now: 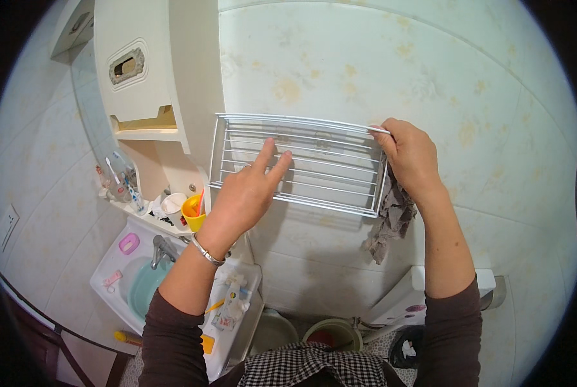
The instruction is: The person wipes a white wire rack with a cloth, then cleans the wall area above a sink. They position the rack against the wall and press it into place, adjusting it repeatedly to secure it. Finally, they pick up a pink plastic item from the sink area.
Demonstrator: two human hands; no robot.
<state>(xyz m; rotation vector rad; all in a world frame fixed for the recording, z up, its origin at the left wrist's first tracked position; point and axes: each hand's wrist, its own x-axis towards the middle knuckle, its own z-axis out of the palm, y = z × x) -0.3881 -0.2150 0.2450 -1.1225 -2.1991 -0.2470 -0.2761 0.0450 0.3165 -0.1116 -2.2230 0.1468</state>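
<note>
A wire rack (327,169) of thin silvery bars is up against the tiled wall in front of me. At its right end, my right hand (412,155) is closed round the top corner. A crumpled grey-brown rag (392,222) hangs just below that hand by the rack's end; I cannot tell whether the hand or the rack holds it. My left hand (246,197) lies in front of the rack's left part, two fingers stretched out over the bars and the others partly hidden. Whether those fingertips touch the bars is unclear.
On the left, a white cabinet (198,84) adjoins the rack. Its shelf carries a yellow cup (194,211) and toothbrushes (124,177). Below are a sink with a teal basin (143,284) and a faucet (162,250). A toilet tank (404,293) and a bucket (340,332) stand lower down.
</note>
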